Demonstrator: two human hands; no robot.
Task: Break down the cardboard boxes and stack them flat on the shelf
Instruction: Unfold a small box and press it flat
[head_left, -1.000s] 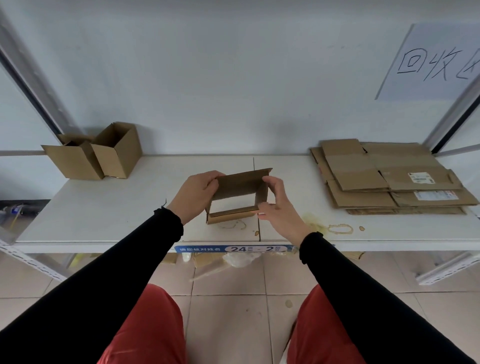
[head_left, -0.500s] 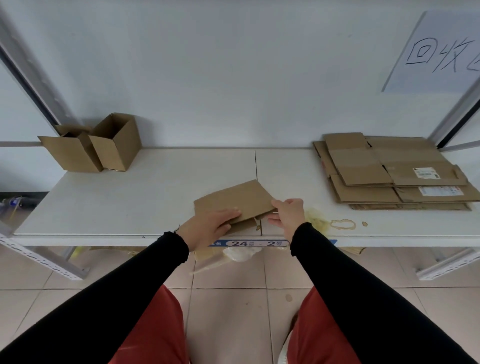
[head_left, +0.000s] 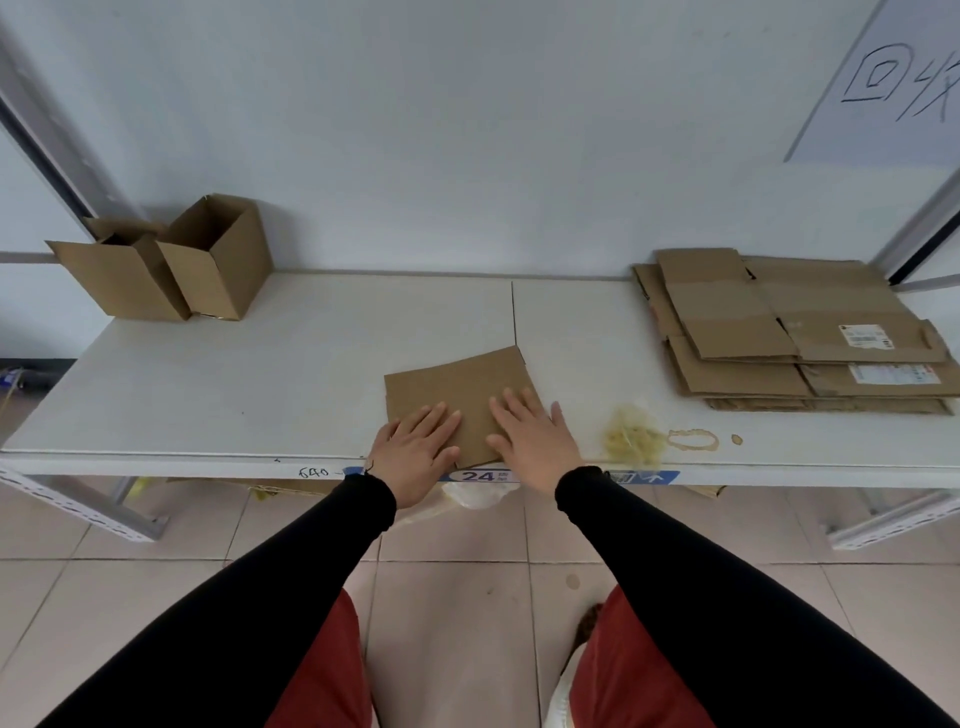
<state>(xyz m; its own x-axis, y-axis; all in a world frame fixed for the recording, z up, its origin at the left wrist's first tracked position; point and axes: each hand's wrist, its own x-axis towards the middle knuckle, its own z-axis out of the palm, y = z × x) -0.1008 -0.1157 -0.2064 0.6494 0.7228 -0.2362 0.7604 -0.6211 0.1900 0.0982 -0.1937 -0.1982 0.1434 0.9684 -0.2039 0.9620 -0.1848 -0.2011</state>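
Cardboard box (head_left: 457, 387) flat, long axis sideways, under both palms.

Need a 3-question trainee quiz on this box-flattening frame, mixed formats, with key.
1. True or false: both the left hand and the right hand press flat on the flattened box.
2. How many open boxes stand at the shelf's left end? A) none B) two C) four
3. Fill in: the stack of flat cardboard lies at the shelf's ____ end.

Key: 1 true; 2 B; 3 right.
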